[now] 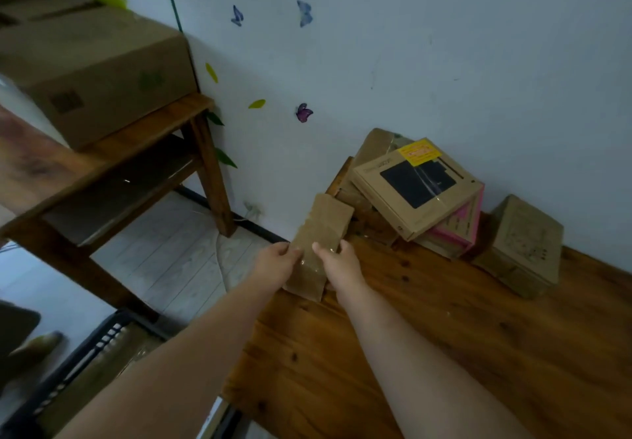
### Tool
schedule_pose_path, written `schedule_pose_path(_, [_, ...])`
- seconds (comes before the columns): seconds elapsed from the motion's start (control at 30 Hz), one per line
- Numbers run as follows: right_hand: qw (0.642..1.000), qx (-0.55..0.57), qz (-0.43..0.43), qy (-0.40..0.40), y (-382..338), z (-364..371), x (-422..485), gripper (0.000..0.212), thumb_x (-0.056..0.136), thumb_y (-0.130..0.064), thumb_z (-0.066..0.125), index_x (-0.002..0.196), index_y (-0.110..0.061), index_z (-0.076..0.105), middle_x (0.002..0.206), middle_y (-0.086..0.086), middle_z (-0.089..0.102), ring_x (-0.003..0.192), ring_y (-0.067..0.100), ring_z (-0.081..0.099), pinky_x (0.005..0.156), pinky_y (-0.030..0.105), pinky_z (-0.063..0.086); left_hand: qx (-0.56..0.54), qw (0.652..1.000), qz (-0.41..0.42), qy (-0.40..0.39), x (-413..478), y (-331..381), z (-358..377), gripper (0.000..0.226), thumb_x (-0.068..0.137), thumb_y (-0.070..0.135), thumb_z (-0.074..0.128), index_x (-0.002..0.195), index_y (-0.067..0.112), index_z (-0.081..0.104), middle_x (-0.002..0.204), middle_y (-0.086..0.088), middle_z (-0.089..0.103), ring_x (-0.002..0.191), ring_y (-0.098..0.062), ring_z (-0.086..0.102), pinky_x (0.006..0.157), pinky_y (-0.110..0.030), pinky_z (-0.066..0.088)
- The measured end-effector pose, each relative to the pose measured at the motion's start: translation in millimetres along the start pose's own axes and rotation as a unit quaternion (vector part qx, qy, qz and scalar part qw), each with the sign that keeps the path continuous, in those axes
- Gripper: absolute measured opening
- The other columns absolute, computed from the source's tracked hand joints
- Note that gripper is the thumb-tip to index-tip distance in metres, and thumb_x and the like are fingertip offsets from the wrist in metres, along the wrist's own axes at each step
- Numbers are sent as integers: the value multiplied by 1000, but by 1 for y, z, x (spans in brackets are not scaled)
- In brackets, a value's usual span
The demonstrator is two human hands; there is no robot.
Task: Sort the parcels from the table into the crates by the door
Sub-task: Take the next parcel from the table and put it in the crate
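Both hands hold a long brown cardboard parcel (325, 223) bound in glossy clear tape, at the left edge of the knotty brown wooden table (444, 336). The left hand (275, 262) grips its left side, thumb on top and fingers curled under. The right hand (338, 259) clasps the right side, thumb pressed on the taped top face. The parcel's near end lies at the table's edge and its far end points toward the wall; whether it rests on the wood or is lifted just clear cannot be told. Beyond it, against the pale blue wall (444, 62), more parcels are heaped: a flat tan carton with a black panel and yellow label (417, 185) lies tilted on a pink-edged box (458, 230), with a plain brown taped box (374, 146) behind them and a small squarish brown box (525, 243) just to the right. At lower left, below the table's edge, stands a black slotted plastic crate (102, 334); inside it shows brown cardboard with shiny tape (99, 373), too blurred to count. A large brown cardboard carton (99, 69) sits on a dark wooden bench (143, 131) at left.
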State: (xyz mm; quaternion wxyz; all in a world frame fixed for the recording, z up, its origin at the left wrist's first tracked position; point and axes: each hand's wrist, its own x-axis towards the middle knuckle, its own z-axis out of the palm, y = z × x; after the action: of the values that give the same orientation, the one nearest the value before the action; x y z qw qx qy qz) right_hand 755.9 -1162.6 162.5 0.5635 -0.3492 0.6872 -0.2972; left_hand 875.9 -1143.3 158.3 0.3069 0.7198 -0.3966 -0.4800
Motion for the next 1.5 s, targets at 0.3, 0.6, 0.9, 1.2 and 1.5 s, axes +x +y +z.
schedule_pose_path(0.3, [994, 57, 38, 80, -5, -17, -23, 102, 61, -55, 81, 139, -11, 33, 133, 12, 48, 119, 33, 50, 79, 35, 46, -62, 996, 7, -68, -29, 19, 1, 22, 95, 39, 50, 89, 27, 68, 78, 14, 60, 71, 2, 52, 50, -15, 37])
schedule_pose_path(0.6, [990, 133, 16, 33, 19, -46, -49, 84, 66, -41, 80, 135, -12, 42, 122, 12, 58, 105, 28, 60, 86, 42, 53, -33, 997, 61, -44, -26, 20, -10, 27, 87, 25, 65, 111, 19, 54, 90, 9, 58, 77, -5, 57, 56, -17, 44])
schedule_pose_path(0.9, [974, 197, -73, -83, 45, -70, -73, 60, 62, -49, 71, 112, -16, 66, 111, 13, 70, 105, 34, 65, 97, 51, 46, -253, 921, -37, -293, -29, 18, -24, 35, 75, 24, 69, 107, 10, 61, 85, -7, 74, 73, -21, 72, 56, -31, 56])
schedule_pose_path(1.2, [985, 144, -95, -2, 35, -79, -67, 42, 78, -45, 69, 115, -24, 67, 111, 3, 71, 104, 25, 66, 96, 48, 48, -151, 950, 38, -272, -30, 36, -13, 72, 60, 42, 79, 123, 26, 49, 100, -5, 72, 84, -21, 72, 68, -39, 58])
schedule_pose_path(1.5, [979, 170, -59, 93, 42, -107, -76, 26, 92, -40, 57, 109, -21, 65, 112, 7, 68, 103, 29, 64, 92, 50, 50, -124, 937, 47, -323, -47, 54, 13, 14, 91, 16, 61, 103, 12, 64, 99, -10, 72, 87, -23, 70, 72, -35, 57])
